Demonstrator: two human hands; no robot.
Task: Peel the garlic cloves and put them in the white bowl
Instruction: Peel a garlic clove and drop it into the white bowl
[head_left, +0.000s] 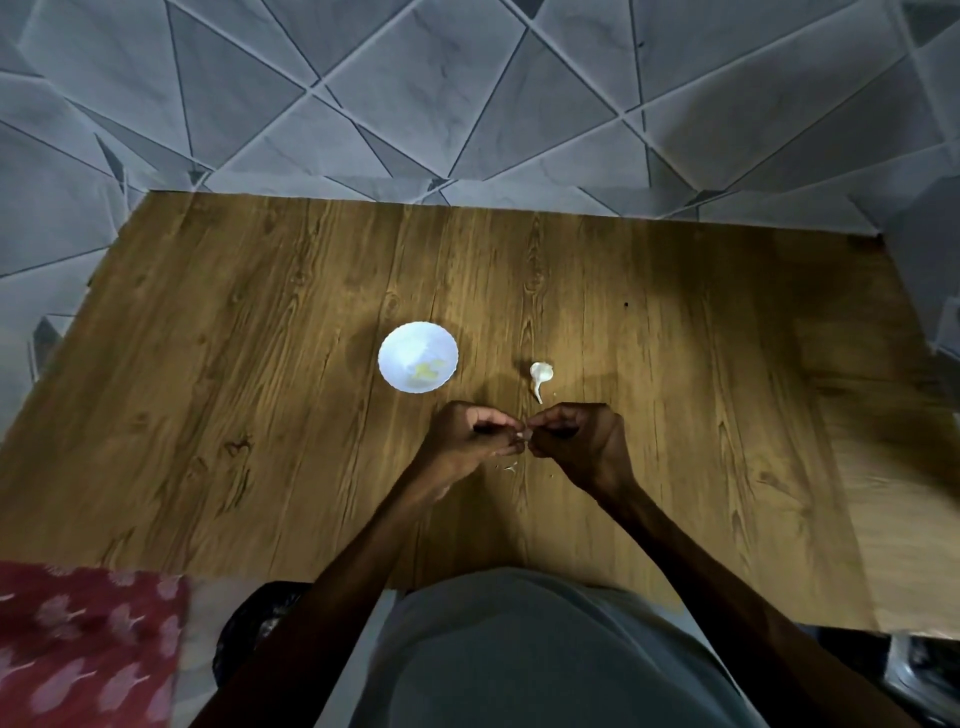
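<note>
Left hand (460, 441) and right hand (579, 441) each pinch the clove (522, 435), grips tight for tearing skin; bowl (395, 343) waits near.

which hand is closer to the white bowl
Left. The left hand lies just right of and nearer the person than the white bowl; the right hand, sharing its pinch on a garlic clove, lies farther right.
</note>
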